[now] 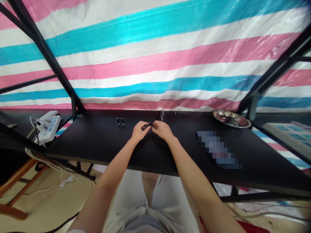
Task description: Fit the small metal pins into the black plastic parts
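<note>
Over the middle of the black table [97, 142], my left hand [139, 131] and my right hand [161, 129] are close together, fingertips almost meeting. A small dark piece [150, 124] sits between them, pinched by the fingers of both; its kind is too small to make out. To the left of my left hand stand two short black cylinders [120, 121] with pale ends, side by side. Just beyond my right hand is a small group of shiny little parts [162, 115]. Farther right along the back edge lies a row of tiny pieces [181, 113].
A round metal tray [232, 119] rests at the back right. In front of it lies a pixelated flat object [217, 150]. Beyond the left end is a white power strip [50, 127] with cables. Black frame bars [52, 61] and a striped sheet [150, 58] rise behind.
</note>
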{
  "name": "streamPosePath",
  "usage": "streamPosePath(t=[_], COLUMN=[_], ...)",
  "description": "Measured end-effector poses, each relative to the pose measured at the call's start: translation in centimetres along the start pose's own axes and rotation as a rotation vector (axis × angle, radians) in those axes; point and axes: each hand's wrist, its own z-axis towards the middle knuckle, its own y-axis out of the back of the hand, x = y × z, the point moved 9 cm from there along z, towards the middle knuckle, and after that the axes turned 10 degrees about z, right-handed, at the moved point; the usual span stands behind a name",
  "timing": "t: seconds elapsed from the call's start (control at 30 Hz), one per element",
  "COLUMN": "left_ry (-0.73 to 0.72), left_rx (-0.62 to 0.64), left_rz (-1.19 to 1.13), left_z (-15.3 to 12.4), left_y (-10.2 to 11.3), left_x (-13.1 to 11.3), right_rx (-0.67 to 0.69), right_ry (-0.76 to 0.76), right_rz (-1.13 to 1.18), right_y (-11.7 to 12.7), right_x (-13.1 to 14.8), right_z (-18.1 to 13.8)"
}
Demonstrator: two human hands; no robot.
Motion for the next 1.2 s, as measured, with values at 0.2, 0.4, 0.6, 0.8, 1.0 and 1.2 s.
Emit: streamPosePath(t=[0.2, 0.4, 0.6, 0.8, 1.0, 1.2], left_ry=[0.1, 0.232, 0.352, 0.618, 0.755, 0.761], left_rx=[0.01, 0.023, -0.069, -0.058, -0.019, -0.027], left_rz=[-0.05, -0.108, 0.213, 0.645, 0.652, 0.633], left_z=[0.2, 0.2, 0.4, -0.3, -1.0, -0.8], left_y=[0.1, 0.2, 3.1, 7.2, 7.8, 7.6], left_x=[0.7, 2.0, 3.6, 6.8, 8.5, 8.8], right_rx=[-0.038, -0.122, -0.054, -0.012, 0.01, -0.085], right_ry=[0.102, 0.134, 0.131, 0.086, 0.088, 0.048], right_rz=[0.016, 0.047, 0.119, 0.14, 0.154, 0.138], right_y=[-0.5, -0.8, -1.8, -2.1, -2.4, -0.7], right_x=[1.9, 2.2, 1.9, 1.3, 1.3, 0.7], right_z=[-0.2, -0.3, -0.3, -0.3, -0.2, -0.3])
